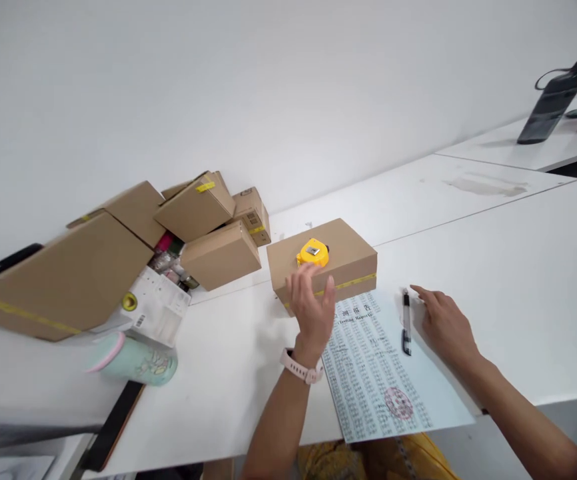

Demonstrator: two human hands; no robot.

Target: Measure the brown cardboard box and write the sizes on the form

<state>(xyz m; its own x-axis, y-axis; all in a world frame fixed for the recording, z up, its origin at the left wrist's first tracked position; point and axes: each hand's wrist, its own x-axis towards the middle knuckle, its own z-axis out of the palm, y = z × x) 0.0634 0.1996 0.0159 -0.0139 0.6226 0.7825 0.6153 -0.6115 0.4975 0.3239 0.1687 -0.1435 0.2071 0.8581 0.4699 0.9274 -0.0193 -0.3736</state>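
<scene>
A yellow tape measure [313, 252] lies on top of a closed cardboard box [341, 240]. My left hand [312, 300], a pale pink watch on its wrist, is raised at the front of this box. Its fingers are apart, with the tips just below the tape measure; whether they touch it I cannot tell. A printed report sheet [368, 373] with a red round stamp lies in front of the box. On the sheet rests a black-and-clear pen [406, 323]. Just right of the pen is my right hand [443, 323], fingers stretched out and holding nothing.
Several cardboard boxes [218, 257] are piled at the left against the wall. A mint-green cup [143, 360] with a pink rim stands near a white package [161, 303]. At the far right is a dark water bottle [548, 107]. The white table [508, 287] ends close to me.
</scene>
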